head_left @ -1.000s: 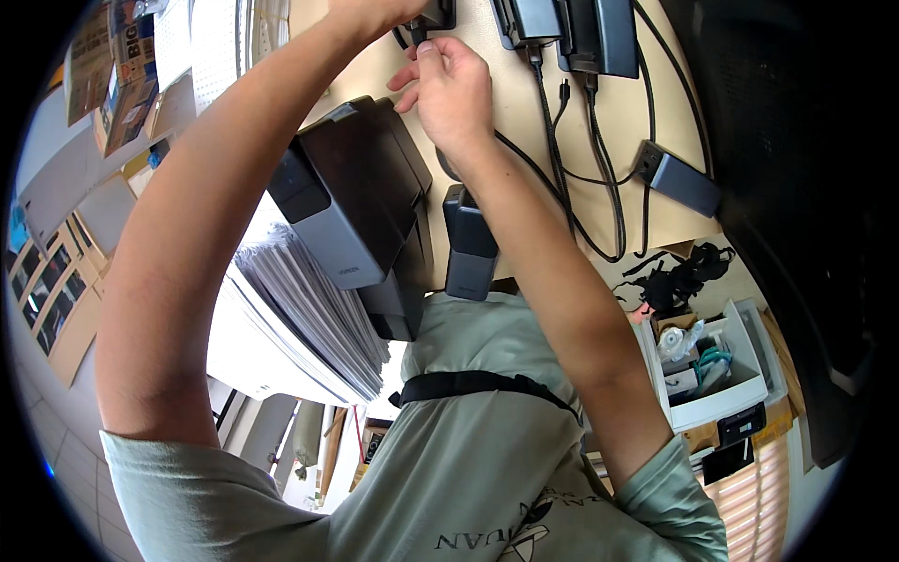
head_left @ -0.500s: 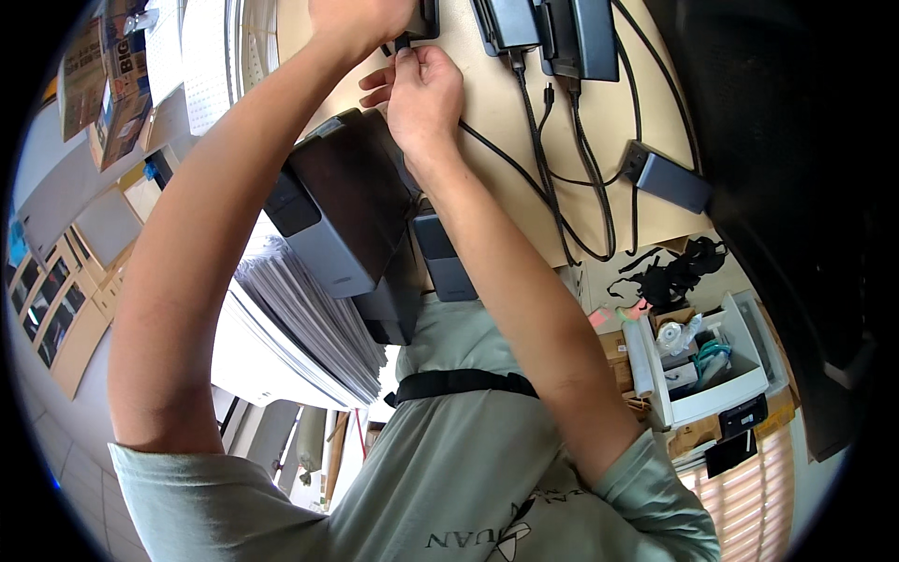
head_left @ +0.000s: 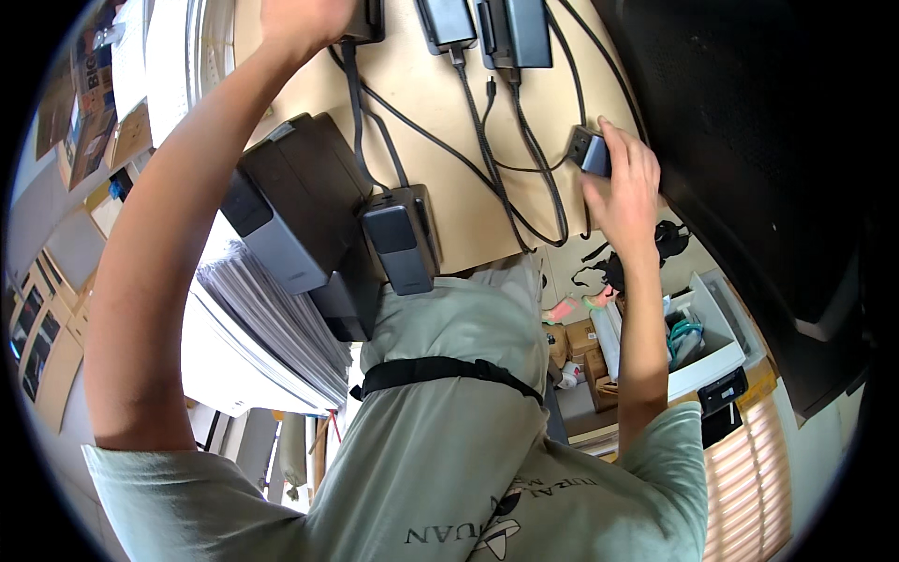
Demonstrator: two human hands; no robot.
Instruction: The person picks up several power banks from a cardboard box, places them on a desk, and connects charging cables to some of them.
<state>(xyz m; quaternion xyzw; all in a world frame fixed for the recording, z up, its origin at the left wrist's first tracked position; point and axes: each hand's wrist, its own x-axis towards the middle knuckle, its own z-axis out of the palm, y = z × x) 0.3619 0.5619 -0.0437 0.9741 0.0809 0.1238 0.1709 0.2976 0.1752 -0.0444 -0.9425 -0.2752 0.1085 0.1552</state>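
My right hand (head_left: 629, 187) is round a small blue-grey power bank (head_left: 596, 155), with fingers on its far side and the thumb on its near side. The block's ported end points left, and a thin black cable runs to it. At the upper edge, my left hand (head_left: 304, 23) rests beside a dark device (head_left: 373, 21); its fingers are cut off by the picture edge. A black cable (head_left: 354, 103) hangs from that device. Near my waist, a grey power bank (head_left: 403, 239) stands at the table edge with a cable at its top.
Two dark blocks with cables, a power bank (head_left: 448, 23) and a wider one (head_left: 529, 33), lie at the far middle of the beige table (head_left: 449, 211). A large dark box (head_left: 304, 187) stands left, above stacked papers (head_left: 272, 323). A black screen (head_left: 730, 140) borders the right.
My right hand has left the cable beside my left hand and moved right to the power bank there. The view has shifted, so the table things appear further left.
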